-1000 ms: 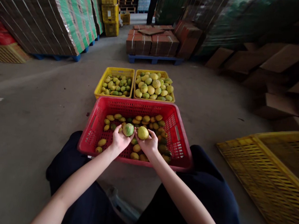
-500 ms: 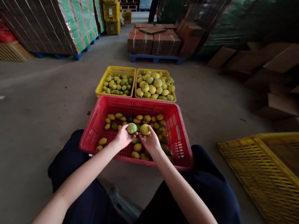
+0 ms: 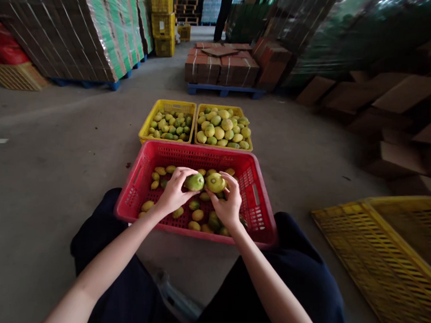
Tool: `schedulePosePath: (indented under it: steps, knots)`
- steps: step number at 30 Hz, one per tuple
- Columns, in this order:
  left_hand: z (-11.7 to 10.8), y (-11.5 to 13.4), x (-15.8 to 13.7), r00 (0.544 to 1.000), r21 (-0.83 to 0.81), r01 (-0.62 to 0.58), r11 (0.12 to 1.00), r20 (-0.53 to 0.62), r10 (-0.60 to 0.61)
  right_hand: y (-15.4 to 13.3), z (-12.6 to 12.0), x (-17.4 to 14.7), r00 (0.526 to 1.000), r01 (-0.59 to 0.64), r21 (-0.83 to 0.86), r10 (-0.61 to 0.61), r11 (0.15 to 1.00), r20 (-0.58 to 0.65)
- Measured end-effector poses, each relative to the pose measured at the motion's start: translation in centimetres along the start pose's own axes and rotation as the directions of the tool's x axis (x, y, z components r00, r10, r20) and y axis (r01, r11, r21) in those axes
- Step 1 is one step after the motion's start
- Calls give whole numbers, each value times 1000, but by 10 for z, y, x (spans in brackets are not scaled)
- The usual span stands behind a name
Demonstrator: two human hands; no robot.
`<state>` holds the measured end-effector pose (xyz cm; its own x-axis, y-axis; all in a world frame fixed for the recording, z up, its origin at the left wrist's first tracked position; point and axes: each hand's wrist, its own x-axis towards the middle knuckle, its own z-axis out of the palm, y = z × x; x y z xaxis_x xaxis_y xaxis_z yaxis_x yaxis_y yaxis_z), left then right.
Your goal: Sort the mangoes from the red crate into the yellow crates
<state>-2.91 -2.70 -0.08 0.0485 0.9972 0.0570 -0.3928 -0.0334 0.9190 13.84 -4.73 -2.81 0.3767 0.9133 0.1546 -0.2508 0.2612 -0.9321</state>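
Over the red crate (image 3: 131, 207), my left hand (image 3: 176, 190) grips a green lemon (image 3: 195, 182) between thumb and fingers. Close beside it my right hand (image 3: 227, 202) is closed around a yellow-green lemon (image 3: 215, 182), whose round end faces up toward me. Both fruits are held above the crate's contents. Below them lie several loose yellow and green lemons (image 3: 197, 214), some hidden behind my hands. The crate rests across my knees or just in front of them; I cannot tell which.
Beyond the red crate stand two yellow crates, a left one (image 3: 143, 131) and a right one (image 3: 250, 143), both filled with lemons. A yellow crate (image 3: 372, 249) lies at right. Cardboard boxes (image 3: 406, 156) are piled behind it. Strapped cartons (image 3: 221, 67) sit on a blue pallet. A person's leg (image 3: 224, 14) shows farther back.
Both hands have turned and lifted slightly, rotating the lemons in their grip. My right hand has shifted a little to the right. The view has tilted slightly.
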Motion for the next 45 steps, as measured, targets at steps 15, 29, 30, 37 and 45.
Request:
schedulePosePath:
  steps: [15, 29, 30, 37, 45]
  knots:
    - [8, -13, -9, 891, -555, 451, 699, 231, -391, -4, 3, 4, 874, -485, 460, 397, 744, 279]
    - [6, -52, -52, 811, -854, 200, 480, -130, -571, 35, 19, -58, 763, -379, 832, 646, 405, 33]
    - [3, -55, -56, 805, -851, 203, 484, -136, -577, 38, 20, -63, 752, -379, 838, 658, 392, 33]
    - [-15, -63, -67, 795, -861, 220, 459, -114, -596, 55, 26, -78, 738, -380, 835, 674, 398, 15]
    - [-28, -59, -67, 733, -919, 206, 337, -84, -675, 70, 16, -75, 686, -426, 823, 727, 375, 23]
